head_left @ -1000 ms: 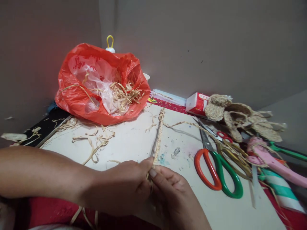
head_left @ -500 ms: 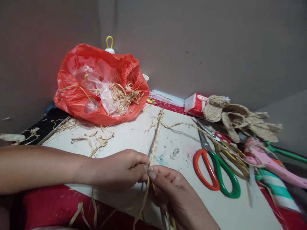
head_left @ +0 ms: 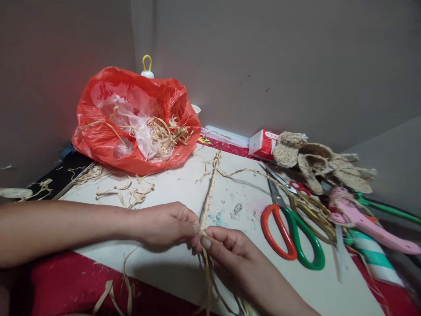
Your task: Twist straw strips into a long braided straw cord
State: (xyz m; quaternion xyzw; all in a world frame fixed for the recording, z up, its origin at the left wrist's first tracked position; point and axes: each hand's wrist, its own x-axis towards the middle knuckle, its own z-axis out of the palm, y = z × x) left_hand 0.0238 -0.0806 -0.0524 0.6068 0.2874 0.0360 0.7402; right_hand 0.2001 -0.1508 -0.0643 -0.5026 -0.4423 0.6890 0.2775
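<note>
A pale straw braid (head_left: 209, 191) runs from the far part of the white board (head_left: 177, 184) toward me, its near end pinched by both hands. My left hand (head_left: 173, 224) comes in from the left, fingertips closed on the braid. From the lower right, my right hand (head_left: 230, 252) grips the same spot between thumb and forefinger. Loose straw strands (head_left: 208, 281) hang below the fingers toward the board's front edge. At the far end, a thinner braided cord (head_left: 243, 171) branches off to the right. The fingertips partly hide the exact crossing of strands.
A red plastic bag (head_left: 108, 153) with straw stands at the back left. Scissors with orange and green handles (head_left: 304, 239) lie right of my hands, beside brass-coloured scissors (head_left: 314, 215), a pink tool (head_left: 371, 224) and woven straw pieces (head_left: 319, 162). Straw scraps (head_left: 131, 193) lie left.
The view has shifted slightly, so things sit a little further left. Both hands still pinch the braid; the loose strands below now hang straighter.
</note>
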